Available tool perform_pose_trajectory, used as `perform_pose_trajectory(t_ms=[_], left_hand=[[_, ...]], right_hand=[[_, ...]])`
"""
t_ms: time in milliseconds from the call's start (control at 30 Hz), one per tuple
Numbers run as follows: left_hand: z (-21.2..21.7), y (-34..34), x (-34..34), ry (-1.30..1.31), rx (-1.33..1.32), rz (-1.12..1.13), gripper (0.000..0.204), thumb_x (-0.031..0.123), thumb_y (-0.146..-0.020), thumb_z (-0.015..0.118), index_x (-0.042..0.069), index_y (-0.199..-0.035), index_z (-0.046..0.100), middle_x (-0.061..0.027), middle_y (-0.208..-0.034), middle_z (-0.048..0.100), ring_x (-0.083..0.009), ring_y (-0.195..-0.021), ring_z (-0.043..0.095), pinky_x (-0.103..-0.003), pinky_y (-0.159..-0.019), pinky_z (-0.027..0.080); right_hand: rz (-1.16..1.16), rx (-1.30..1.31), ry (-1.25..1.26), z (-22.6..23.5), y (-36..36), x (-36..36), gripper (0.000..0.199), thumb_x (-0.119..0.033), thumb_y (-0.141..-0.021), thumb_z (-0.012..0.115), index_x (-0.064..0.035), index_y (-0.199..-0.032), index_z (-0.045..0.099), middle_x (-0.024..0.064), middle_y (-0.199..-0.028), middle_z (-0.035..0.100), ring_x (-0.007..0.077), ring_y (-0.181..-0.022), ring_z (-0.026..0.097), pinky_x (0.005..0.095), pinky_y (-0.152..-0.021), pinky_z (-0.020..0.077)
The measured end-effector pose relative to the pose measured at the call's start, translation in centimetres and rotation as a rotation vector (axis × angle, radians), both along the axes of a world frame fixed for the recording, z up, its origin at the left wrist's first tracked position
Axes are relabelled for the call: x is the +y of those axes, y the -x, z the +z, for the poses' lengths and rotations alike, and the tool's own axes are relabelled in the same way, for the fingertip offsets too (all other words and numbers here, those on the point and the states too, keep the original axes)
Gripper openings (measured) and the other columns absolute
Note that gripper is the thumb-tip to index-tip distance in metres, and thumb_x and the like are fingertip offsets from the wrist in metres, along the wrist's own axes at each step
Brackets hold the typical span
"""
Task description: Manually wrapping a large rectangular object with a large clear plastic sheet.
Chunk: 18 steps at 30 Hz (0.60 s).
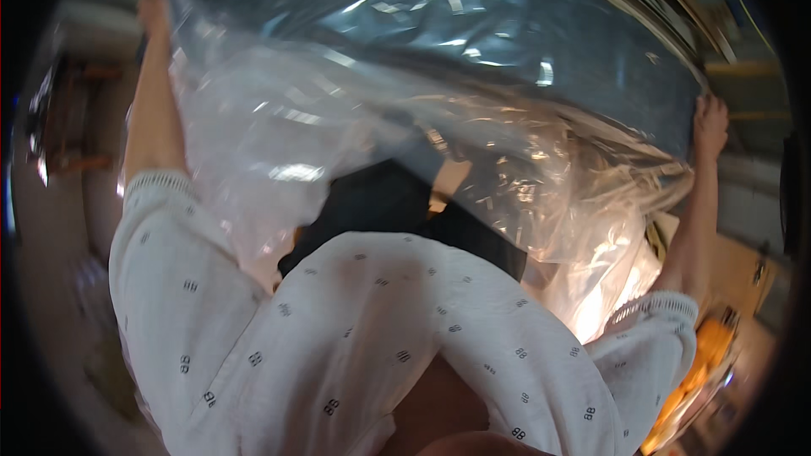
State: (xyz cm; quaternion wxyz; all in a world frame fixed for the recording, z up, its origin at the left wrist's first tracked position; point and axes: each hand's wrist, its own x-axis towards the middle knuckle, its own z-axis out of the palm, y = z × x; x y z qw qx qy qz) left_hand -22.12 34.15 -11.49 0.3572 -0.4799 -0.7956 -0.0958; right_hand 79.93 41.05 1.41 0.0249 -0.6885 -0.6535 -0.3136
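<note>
- I watch through one wide fisheye view, from the left of two cameras worn side by side on the person's head.
- It faces steeply down — the white patterned shirt [338, 321] sits closest, filling the lower middle.
- Farther from my lens, the left hand [154, 17] shows at upper left, the right hand [711, 125] near the right edge.
- Plastic sheeting [245, 110] spans the upper part — a dark curved border surrounds my view.

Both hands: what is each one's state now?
Left hand: closed, holding the plastic sheet by its left edge.
Right hand: closed, holding its right edge.
</note>
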Motion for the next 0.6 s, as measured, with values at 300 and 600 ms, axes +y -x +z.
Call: perform_pose_trajectory(t_ms=[300, 600], left_hand=[[6.0, -5.7, -4.2, -0.572, -0.660, -0.045, 0.027, 0.026, -0.083, 0.049, 0.002, -0.093, 0.056, -0.0205, -0.092, 0.059, -0.0344, -0.091, 0.055, -0.040, -0.079, 0.043], [4.2, -6.5, -1.4, -0.815, -0.695, -0.042, 0.019, 0.021, -0.083, 0.048, 0.006, -0.094, 0.055, -0.0194, -0.090, 0.059, -0.0358, -0.089, 0.055, -0.042, -0.077, 0.042]], right_hand=[[0.806, 1.433, 1.822, 2.5, 30.7, -17.8, 0.041, -0.034, -0.086, 0.052, 0.0007, -0.108, 0.055, 0.0113, -0.100, 0.060, 0.0179, -0.093, 0.057, 0.0299, -0.083, 0.0448], [1.131, 1.096, 0.924, -9.6, 44.0, -22.7, 0.032, -0.007, -0.077, 0.057, -0.0006, -0.108, 0.054, 0.0107, -0.104, 0.057, 0.0217, -0.097, 0.053, 0.0334, -0.082, 0.0415]])
